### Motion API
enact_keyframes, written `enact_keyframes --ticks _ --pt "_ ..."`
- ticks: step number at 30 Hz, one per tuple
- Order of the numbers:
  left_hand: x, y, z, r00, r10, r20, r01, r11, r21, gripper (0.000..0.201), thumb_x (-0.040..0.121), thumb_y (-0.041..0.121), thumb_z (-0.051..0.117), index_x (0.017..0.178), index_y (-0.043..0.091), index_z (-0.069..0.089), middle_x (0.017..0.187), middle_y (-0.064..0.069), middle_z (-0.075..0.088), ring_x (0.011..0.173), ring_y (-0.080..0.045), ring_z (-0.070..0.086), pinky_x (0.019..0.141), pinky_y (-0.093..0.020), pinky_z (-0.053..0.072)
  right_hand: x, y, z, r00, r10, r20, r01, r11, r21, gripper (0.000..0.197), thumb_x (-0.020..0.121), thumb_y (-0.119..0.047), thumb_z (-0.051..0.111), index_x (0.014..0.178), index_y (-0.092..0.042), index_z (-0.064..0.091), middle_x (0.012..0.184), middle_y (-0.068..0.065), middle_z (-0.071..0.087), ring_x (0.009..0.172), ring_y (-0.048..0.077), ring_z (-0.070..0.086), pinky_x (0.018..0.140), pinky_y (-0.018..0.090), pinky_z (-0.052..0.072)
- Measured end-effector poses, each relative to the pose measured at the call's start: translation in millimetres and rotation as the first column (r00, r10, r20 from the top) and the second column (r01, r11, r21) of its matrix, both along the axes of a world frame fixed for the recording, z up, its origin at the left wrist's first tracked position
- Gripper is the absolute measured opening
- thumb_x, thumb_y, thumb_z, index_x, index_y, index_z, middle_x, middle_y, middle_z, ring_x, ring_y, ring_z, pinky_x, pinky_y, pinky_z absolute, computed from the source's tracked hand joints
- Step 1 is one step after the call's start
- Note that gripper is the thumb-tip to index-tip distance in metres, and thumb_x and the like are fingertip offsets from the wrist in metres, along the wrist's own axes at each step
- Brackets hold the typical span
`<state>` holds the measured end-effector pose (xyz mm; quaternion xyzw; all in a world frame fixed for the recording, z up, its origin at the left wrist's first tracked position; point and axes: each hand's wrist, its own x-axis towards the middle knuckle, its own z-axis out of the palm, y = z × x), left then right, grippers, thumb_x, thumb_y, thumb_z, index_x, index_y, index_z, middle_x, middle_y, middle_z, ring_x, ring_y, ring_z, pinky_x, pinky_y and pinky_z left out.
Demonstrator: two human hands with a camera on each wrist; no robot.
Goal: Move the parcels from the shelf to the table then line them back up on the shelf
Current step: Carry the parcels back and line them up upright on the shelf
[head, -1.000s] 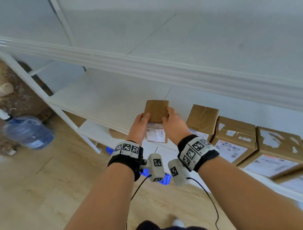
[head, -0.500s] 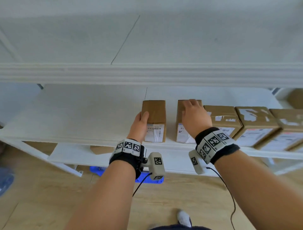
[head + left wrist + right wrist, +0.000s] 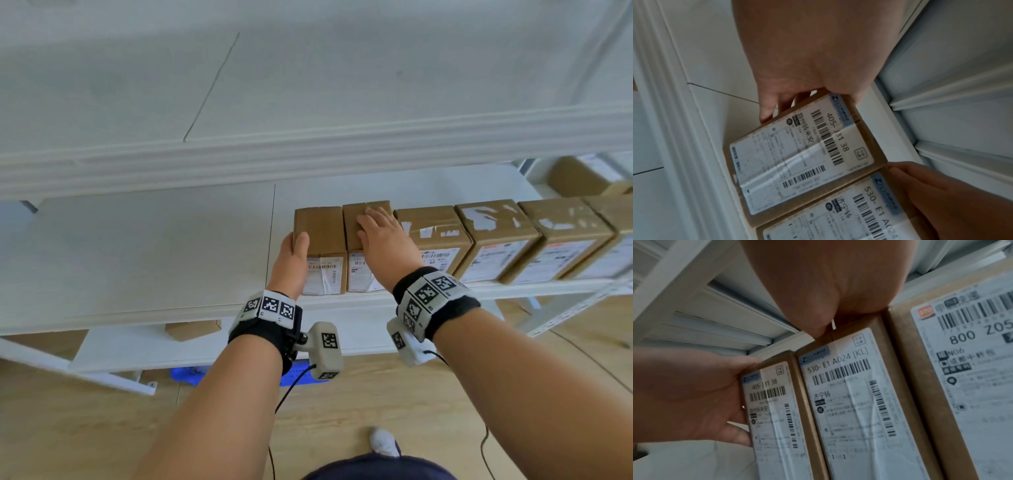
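A row of brown cardboard parcels with white labels stands along the front of the white middle shelf (image 3: pixel 137 246). The leftmost narrow parcel (image 3: pixel 320 233) (image 3: pixel 801 155) (image 3: pixel 772 410) stands upright, flush against a second narrow parcel (image 3: pixel 356 274) (image 3: pixel 838 216) (image 3: pixel 849 402). My left hand (image 3: pixel 293 253) (image 3: pixel 807 56) (image 3: pixel 684 394) presses flat on the leftmost parcel's left side, with the thumb on its top edge. My right hand (image 3: pixel 380 236) (image 3: pixel 828 280) (image 3: pixel 931 194) rests palm down on top of the second parcel, fingers straight.
Wider parcels (image 3: pixel 431 233) (image 3: pixel 962 353) continue the row to the right. The upper shelf's edge (image 3: pixel 308 150) hangs close above. The shelf left of my hands is bare. One small box (image 3: pixel 193 329) sits on the lower shelf, a blue object (image 3: pixel 191 371) on the floor.
A second ago both hands carried the narrow parcel to the shelf. It then stood with a gap; now it has slid right against its neighbour. My right hand moved onto the second parcel.
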<state>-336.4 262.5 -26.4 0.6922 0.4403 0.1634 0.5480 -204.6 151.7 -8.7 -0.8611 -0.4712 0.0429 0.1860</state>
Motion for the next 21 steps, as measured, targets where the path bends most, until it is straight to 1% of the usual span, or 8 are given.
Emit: enact_keyframes --ticks 3,7,10,13,15,16,19,21 --pt "0.3 1.1 -0.4 1.000 0.003 -0.001 -0.003 1.000 -0.006 0.059 0.099 0.057 0.029 0.147 0.022 0.033 0.144 -0.005 0.049 0.128 -0.028 0.051 0.109 -0.048 0.039 -1.7 0.4 3.1 1.000 -0.004 -0.017 0.004 1.000 -0.006 0.038 0.105 -0.016 0.032 0.140 -0.006 0.044 0.155 0.013 0.032 0.147 0.027 0.019 0.121 0.037 0.015" --pt "3.0 2.4 -1.1 1.000 0.025 0.013 -0.025 1.000 -0.016 0.070 0.088 0.063 0.036 0.147 0.025 0.034 0.142 -0.003 0.052 0.126 -0.027 0.054 0.107 -0.049 0.042 -3.4 0.3 5.9 0.999 -0.009 -0.040 0.009 1.000 -0.009 0.037 0.104 -0.014 0.034 0.138 -0.005 0.044 0.153 0.012 0.033 0.146 0.026 0.020 0.120 0.037 0.016" --pt "7.5 3.2 10.2 0.999 0.037 0.007 -0.038 0.996 0.085 0.057 0.095 0.042 0.042 0.149 0.026 0.032 0.146 -0.002 0.047 0.125 -0.023 0.054 0.104 -0.045 0.046 -1.3 1.3 12.7 0.989 -0.029 -0.142 0.029 1.000 0.002 0.041 0.099 -0.004 0.038 0.139 -0.007 0.046 0.152 0.010 0.036 0.142 0.025 0.028 0.117 0.037 0.025" --pt "11.1 6.6 19.0 0.997 0.065 -0.035 -0.056 0.976 0.208 0.053 0.097 0.021 0.047 0.148 0.024 0.036 0.146 -0.006 0.044 0.117 -0.022 0.057 0.097 -0.038 0.050 -2.6 -1.3 23.8 0.963 -0.063 -0.263 0.076 0.996 0.039 0.052 0.091 0.007 0.037 0.139 -0.011 0.048 0.147 0.006 0.041 0.130 0.025 0.043 0.104 0.032 0.040" --pt "13.7 8.1 25.7 0.997 0.047 -0.062 -0.031 0.968 0.250 0.054 0.094 0.014 0.050 0.146 0.021 0.040 0.145 -0.007 0.044 0.105 -0.020 0.062 0.083 -0.031 0.053 -4.5 -7.4 28.2 0.955 -0.089 -0.284 0.120 0.988 0.093 0.059 0.087 0.011 0.037 0.140 -0.012 0.048 0.146 0.005 0.042 0.127 0.024 0.046 0.093 0.024 0.039" --pt "15.4 7.6 30.2 0.997 0.034 -0.067 -0.014 0.961 0.277 0.054 0.092 0.013 0.050 0.145 0.019 0.041 0.144 -0.007 0.045 0.101 -0.020 0.063 0.081 -0.031 0.054 -4.7 -11.7 29.4 0.953 -0.103 -0.286 0.144 0.982 0.126 0.060 0.086 0.012 0.038 0.140 -0.013 0.049 0.146 0.005 0.042 0.127 0.023 0.046 0.090 0.021 0.038" --pt "22.5 -1.7 45.0 0.999 -0.008 -0.036 0.020 0.936 0.351 0.049 0.092 0.015 0.048 0.141 0.019 0.046 0.145 -0.007 0.044 0.118 -0.028 0.057 0.098 -0.045 0.050 -5.7 -30.2 28.3 0.944 -0.160 -0.290 0.226 0.951 0.212 0.051 0.090 0.007 0.041 0.134 -0.015 0.054 0.142 0.006 0.045 0.116 0.021 0.053 0.078 0.014 0.039" --pt "28.8 -17.0 52.9 0.997 -0.069 0.024 0.055 0.924 0.378 0.046 0.093 0.012 0.045 0.137 0.021 0.049 0.143 -0.004 0.045 0.120 -0.027 0.055 0.100 -0.046 0.048 -8.3 -46.6 25.8 0.928 -0.207 -0.310 0.292 0.920 0.261 0.048 0.089 0.006 0.040 0.129 -0.012 0.058 0.137 0.007 0.049 0.115 0.023 0.054 0.081 0.019 0.041"
